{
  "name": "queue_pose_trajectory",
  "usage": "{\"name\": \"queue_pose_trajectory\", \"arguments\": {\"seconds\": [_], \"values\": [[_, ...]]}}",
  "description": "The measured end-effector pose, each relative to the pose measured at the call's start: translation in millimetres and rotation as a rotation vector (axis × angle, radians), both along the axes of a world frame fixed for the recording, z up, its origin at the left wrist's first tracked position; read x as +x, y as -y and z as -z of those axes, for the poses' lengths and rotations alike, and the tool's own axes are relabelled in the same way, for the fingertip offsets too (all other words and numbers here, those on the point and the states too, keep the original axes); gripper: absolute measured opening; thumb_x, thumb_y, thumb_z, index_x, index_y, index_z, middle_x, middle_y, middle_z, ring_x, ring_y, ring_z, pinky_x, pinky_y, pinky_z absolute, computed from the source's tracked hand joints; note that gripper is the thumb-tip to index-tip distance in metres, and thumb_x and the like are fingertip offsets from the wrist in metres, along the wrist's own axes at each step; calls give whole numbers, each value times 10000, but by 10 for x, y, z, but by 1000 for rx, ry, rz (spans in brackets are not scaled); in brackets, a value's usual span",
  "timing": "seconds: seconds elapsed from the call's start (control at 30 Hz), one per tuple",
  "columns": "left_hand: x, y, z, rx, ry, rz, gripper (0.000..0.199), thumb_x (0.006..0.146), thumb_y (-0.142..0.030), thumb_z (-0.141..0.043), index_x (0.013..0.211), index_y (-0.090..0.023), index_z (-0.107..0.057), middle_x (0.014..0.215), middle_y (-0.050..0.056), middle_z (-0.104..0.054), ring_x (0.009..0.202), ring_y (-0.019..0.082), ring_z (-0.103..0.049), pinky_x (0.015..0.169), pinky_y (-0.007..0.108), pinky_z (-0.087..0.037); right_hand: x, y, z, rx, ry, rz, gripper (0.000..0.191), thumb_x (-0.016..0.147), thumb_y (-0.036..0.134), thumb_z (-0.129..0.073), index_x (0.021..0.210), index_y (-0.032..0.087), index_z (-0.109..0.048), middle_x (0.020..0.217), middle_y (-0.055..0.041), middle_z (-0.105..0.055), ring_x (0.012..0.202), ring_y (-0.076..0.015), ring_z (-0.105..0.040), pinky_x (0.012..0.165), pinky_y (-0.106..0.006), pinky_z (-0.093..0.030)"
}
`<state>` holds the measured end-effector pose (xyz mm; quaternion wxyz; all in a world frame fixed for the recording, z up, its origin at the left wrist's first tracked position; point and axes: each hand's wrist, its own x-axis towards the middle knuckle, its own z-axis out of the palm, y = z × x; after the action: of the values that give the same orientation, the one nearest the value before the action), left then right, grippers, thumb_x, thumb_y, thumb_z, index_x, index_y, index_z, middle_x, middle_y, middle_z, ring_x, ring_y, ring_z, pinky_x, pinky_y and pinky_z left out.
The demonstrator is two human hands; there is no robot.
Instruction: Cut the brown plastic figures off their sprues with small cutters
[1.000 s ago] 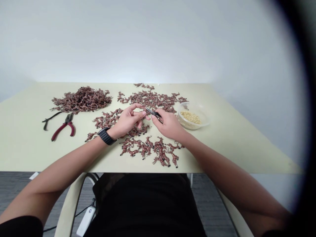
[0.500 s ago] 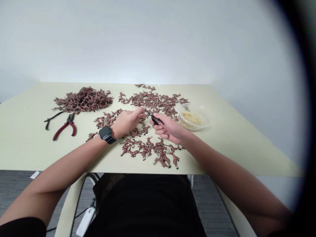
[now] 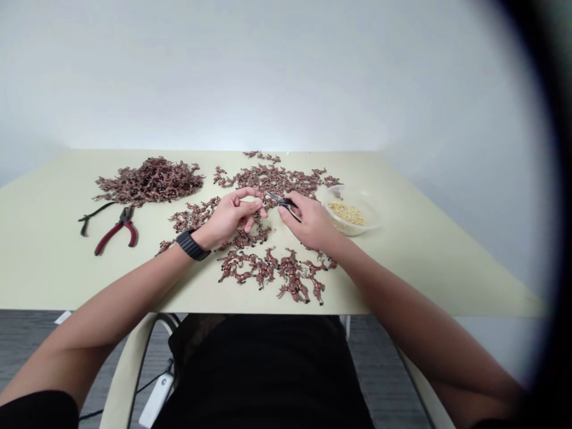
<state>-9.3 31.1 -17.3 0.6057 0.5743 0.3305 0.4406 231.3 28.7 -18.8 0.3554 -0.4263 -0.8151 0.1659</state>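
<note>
My right hand (image 3: 315,220) is wrapped round black-handled pliers (image 3: 286,201), whose narrow metal jaws point left toward my other hand. My left hand (image 3: 236,213), with a dark watch band at its wrist, has thumb and forefinger brought together by the jaw tips; whatever they pinch is too small to make out. Its other fingers curl loosely below. Under and around both hands lie brown deer-shaped figurines (image 3: 263,271) with shiny copper-coloured bands. A further spread of these figurines (image 3: 279,179) lies just beyond my hands.
Right of my hands stands a clear round plastic bowl (image 3: 373,221) with small gold-coloured pieces (image 3: 346,213) inside. A heaped pile of brown figurines (image 3: 154,180) is at the back left. In front of it lie red-handled pliers (image 3: 118,229) and a thin black tool (image 3: 96,215).
My left hand has rolled over, showing its thumb side and loosened lower fingers. My right hand has turned palm-down, swinging the pliers flatter; their handles now look more spread.
</note>
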Motion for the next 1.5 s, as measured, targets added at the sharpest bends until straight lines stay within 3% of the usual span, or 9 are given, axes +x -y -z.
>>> {"name": "queue_pose_trajectory", "arguments": {"seconds": [0.13, 0.33, 0.57, 0.8, 0.97, 1.13, 1.5], "values": [[1, 2, 2, -29, 41, 21, 325, 927, -385, -775, 1123, -172, -627, 867, 43, -765, 425, 52, -541, 406, 176, -385, 15, -14, 6, 38, 17, -34, 313, 1024, 476, -527, 1113, 194, -627, 917, -59, -664, 775, -206, -561, 725, -332, -380], [28, 1, -11, -48, 110, 28, 276, 920, -302, -775, 1117, -166, -640, 902, 58, -762, 519, 70, -561, 480, 191, -431, 31, -22, -10, 23, -49, -13, 320, 1034, 498, -504, 1063, 200, -615, 803, -25, -594, 725, -194, -519, 693, -329, -367], [-33, -105, 130, -9, 74, -35, 255, 897, -312, -809, 1036, -155, -664, 948, 67, -735, 630, 80, -560, 530, 186, -412, 48, -11, -42, -159, -55, -65, 393, 1049, 561, -461, 1092, 212, -635, 851, -37, -661, 734, -201, -557, 692, -330, -387], [-29, -102, 135, 52, 39, -10, 225, 914, -354, -792, 919, -167, -667, 736, -4, -611, 604, 83, -502, 561, 201, -400, -5, 18, -27, -224, -53, -135, 371, 1061, 551, -444, 1031, 225, -619, 813, -17, -634, 736, -196, -557, 687, -332, -384], [-16, -70, 116, 40, 39, 5, 192, 934, -330, -758, 885, -173, -660, 752, 5, -623, 610, 88, -506, 569, 206, -399, -18, 23, -16, -231, -47, -147, 369, 1051, 561, -461, 982, 231, -611, 811, -32, -634, 760, -211, -562, 681, -341, -386], [9, -45, 81, -28, 96, 57, 180, 878, -220, -769, 806, -158, -616, 904, 41, -683, 615, 77, -520, 562, 214, -402, -18, 45, -46, -213, -29, -159, 330, 1051, 534, -457, 973, 239, -582, 711, 1, -544, 660, -179, -483, 645, -329, -356], [30, 13, 30, -101, 177, 171, 106, 955, -212, -713, 897, -141, -660, 817, 19, -618, 593, 70, -496, 554, 211, -386, -9, 74, -76, -116, -23, -151, 322, 1037, 502, -492, 1083, 209, -617, 685, 31, -502, 612, -149, -444, 637, -307, -330]]}}
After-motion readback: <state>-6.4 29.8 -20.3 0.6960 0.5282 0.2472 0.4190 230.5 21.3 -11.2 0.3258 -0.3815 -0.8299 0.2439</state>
